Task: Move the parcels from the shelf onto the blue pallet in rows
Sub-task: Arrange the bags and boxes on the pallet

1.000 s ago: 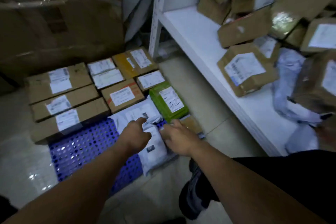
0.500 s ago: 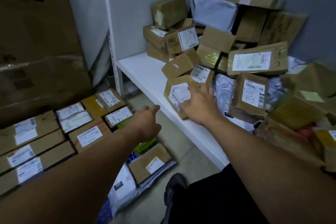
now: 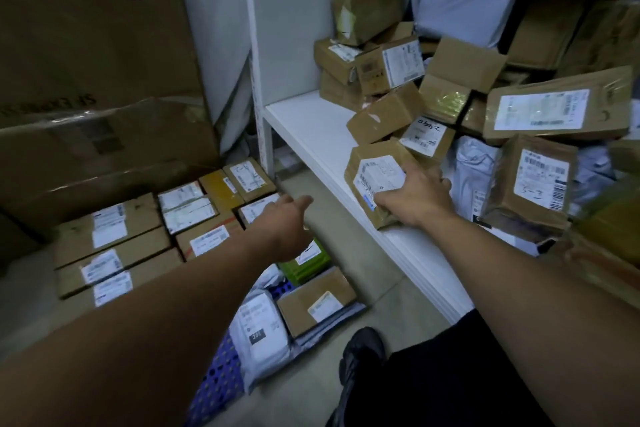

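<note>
A heap of brown cardboard parcels [image 3: 485, 87] and grey mailer bags covers the white shelf [image 3: 311, 128] at the right. My right hand [image 3: 415, 198] grips a small brown box with a white label [image 3: 374, 177] at the shelf's front edge. My left hand [image 3: 284, 222] hovers in the air with fingers apart, holding nothing, between the shelf and the floor rows. Below it, parcels lie in rows [image 3: 138, 239] on the blue pallet [image 3: 214, 388], with a green box [image 3: 304, 262], a white mailer [image 3: 259, 329] and a small brown box [image 3: 315, 302] nearest me.
Large cardboard cartons [image 3: 93, 80] stand behind the pallet at the left. A white shelf post [image 3: 258, 80] rises between pallet and shelf. My black shoe [image 3: 360, 357] and dark trouser leg are on the tiled floor by the shelf's front edge.
My view swung up from the pallet to the shelf. My right hand left the pallet, reached the shelf and closed on the small labelled box. My left hand lifted off the white mailer.
</note>
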